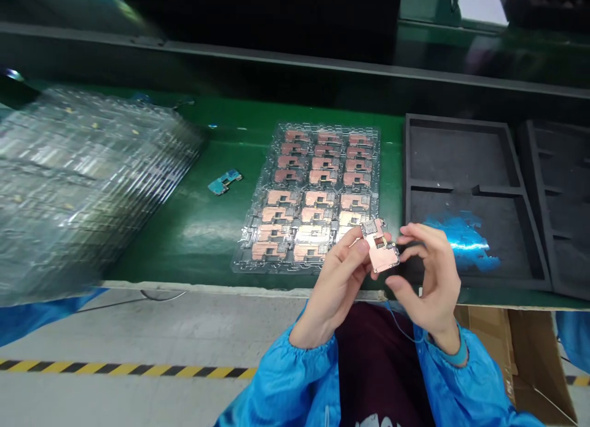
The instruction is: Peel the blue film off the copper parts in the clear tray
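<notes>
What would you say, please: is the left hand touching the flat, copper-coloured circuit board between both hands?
Touching: the head view shows the left hand pinching the circuit board by its edge.

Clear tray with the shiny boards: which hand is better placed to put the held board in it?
Left, probably. The left hand grips the circuit board and appears beside the near right corner of the clear tray. The right hand curves open, farther over, nearer the black tray.
</notes>
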The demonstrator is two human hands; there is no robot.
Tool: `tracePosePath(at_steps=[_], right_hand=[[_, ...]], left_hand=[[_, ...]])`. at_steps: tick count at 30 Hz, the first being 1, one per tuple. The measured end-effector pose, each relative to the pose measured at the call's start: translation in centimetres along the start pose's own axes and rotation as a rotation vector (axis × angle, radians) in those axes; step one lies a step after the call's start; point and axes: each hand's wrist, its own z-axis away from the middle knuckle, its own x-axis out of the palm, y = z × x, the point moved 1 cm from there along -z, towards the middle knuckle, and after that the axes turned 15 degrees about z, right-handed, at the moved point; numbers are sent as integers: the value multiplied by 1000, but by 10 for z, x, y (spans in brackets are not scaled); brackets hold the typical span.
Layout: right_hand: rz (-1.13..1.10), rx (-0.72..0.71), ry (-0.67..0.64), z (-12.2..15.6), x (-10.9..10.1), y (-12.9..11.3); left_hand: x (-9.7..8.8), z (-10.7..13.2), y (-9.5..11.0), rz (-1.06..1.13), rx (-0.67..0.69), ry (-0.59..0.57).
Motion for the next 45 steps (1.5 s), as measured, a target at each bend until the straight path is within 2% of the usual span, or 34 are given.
tracePosePath(at_steps=[2, 4, 6, 10, 14, 18, 21, 27, 33, 36, 45], right_hand=[[-176, 218, -110, -1, 1, -2], [-272, 355, -177, -1, 3, -3], [-310, 425, -155, 0, 5, -3], [-323, 498, -79, 1, 11, -2], [-343, 518, -92, 2, 13, -3], [-290, 407, -120, -4, 9, -4], [-222, 354, -88, -12, 7, -2], [-247, 468, -101, -17, 10, 1], [-334, 493, -146, -18, 10, -1], [-338, 515, -156, -20, 11, -3], [-273, 570, -113, -13, 18, -1]], left_hand=[[-3, -1, 1, -57, 34, 6], [-4, 0, 0, -118, 113, 15], [-3, 3, -2, -172, 185, 15], [5, 10, -6, -197, 220, 25], [7, 11, -6, -242, 293, 73], [2, 8, -4, -315, 424, 46], [-1, 8, -7, -420, 489, 9], [2, 10, -11, -465, 443, -20], [-1, 3, -8, -468, 418, 23], [-5, 0, -10, -441, 409, 9], [0, 1, -9, -623, 444, -8]])
